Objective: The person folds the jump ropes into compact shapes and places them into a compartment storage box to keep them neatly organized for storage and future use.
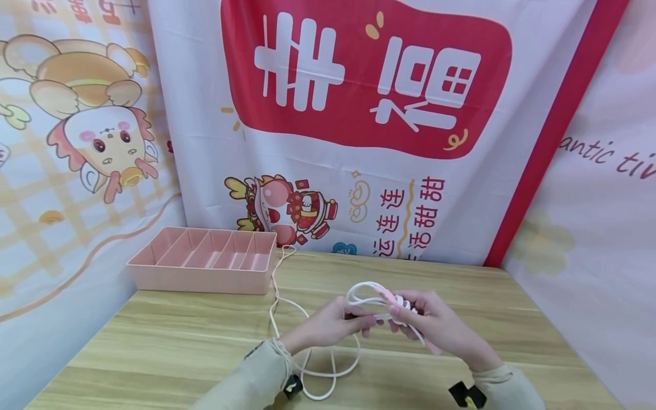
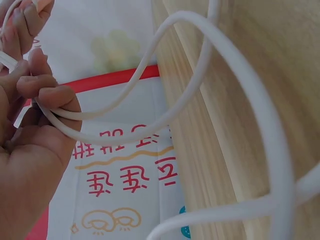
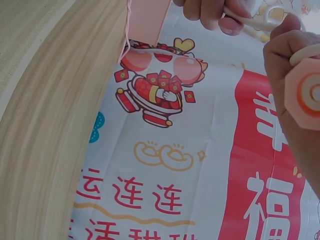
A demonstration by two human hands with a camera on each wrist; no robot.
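Observation:
A white jump rope (image 1: 319, 397) with pink handles is partly gathered between both hands above the table. My left hand (image 1: 333, 322) pinches strands of it, and in the left wrist view the doubled cord (image 2: 260, 100) runs out past the curled fingers. My right hand (image 1: 435, 319) grips the wound bundle together with the pink grip. In the right wrist view an octagonal pink handle end (image 3: 297, 97) with an orange ring sticks out of that hand. A small loop rises over the fingers, while the loose length trails down onto the tabletop near the left sleeve.
A pink divided box (image 1: 200, 280) stands at the table's back left. Thin pinkish cord (image 1: 277, 293) lies beside its right end. Printed cloth hangs (image 1: 307, 136) behind the wooden table (image 1: 169, 353) and along both sides.

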